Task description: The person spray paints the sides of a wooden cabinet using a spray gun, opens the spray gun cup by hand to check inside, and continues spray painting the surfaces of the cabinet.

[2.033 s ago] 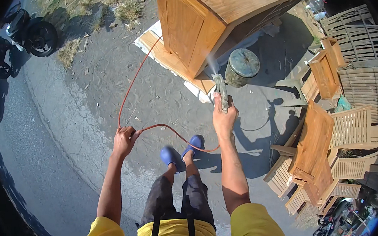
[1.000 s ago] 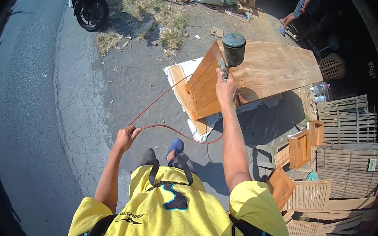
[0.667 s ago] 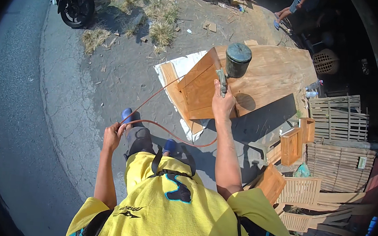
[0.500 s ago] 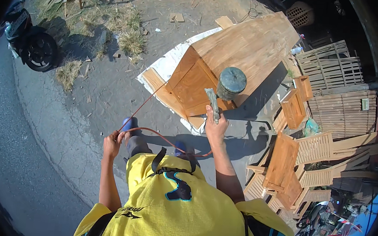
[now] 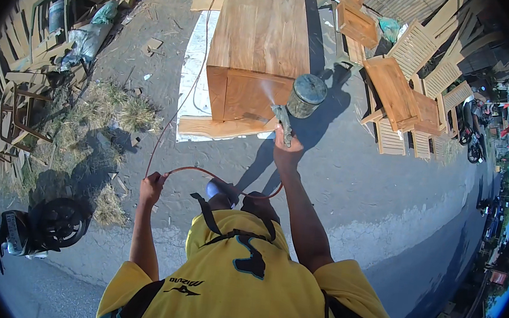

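In my right hand (image 5: 288,149) is a spray gun (image 5: 282,125) with a round, stained metal cup (image 5: 308,95) on its side. A pale mist leaves its nozzle toward the end panel (image 5: 251,97) of a wooden cabinet (image 5: 264,25). The cabinet rests beyond my hands on white sheeting (image 5: 193,85), with a wooden board (image 5: 220,129) along its near end. My left hand (image 5: 152,188) is closed around a thin reddish hose (image 5: 204,171). That hose loops across to my right hand, and another stretch runs up past the cabinet's left side.
Orange-brown drawers (image 5: 356,25) and a wooden panel (image 5: 392,92) stand at the right beside slatted wooden pieces (image 5: 390,135). Scrap wood and chair frames (image 5: 19,118) crowd the left. A parked motorbike (image 5: 46,225) is at lower left, near dry grass (image 5: 109,206).
My view and body have turned to the right, so the cabinet now lies straighter ahead. Mist now shows at the spray gun's nozzle. Both hands keep their holds.
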Action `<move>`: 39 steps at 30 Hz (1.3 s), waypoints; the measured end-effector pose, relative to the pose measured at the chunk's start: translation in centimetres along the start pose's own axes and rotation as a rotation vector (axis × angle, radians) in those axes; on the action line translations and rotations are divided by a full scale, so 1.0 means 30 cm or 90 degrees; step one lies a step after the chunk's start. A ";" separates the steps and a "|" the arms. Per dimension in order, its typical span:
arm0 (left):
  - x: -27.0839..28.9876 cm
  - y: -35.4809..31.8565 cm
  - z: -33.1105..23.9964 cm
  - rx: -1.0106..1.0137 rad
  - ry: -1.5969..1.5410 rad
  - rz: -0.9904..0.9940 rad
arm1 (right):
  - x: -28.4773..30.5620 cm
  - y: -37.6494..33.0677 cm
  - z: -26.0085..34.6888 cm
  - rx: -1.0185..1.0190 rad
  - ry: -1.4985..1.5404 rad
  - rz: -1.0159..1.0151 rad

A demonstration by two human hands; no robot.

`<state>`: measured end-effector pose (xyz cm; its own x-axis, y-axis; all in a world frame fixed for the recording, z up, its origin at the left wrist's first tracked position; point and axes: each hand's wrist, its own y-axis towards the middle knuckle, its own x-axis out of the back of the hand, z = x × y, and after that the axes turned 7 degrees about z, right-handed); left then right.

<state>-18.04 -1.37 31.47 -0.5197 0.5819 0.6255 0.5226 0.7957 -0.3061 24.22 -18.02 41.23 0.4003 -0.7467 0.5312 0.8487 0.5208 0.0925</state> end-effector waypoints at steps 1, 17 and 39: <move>0.018 0.004 0.030 -0.009 0.017 0.005 | -0.052 -0.036 0.042 0.025 0.042 0.042; 0.416 -0.256 0.363 0.019 0.138 0.143 | -0.515 -0.256 -0.134 -0.114 0.023 -0.006; 1.300 0.933 0.698 -0.162 0.217 0.323 | -0.982 -0.444 0.619 -0.263 0.137 -0.319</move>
<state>-37.82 47.11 32.27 0.0549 0.7552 0.6532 0.8115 0.3474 -0.4698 -5.28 4.74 39.98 -0.0517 -0.9442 0.3252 0.9946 -0.0782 -0.0688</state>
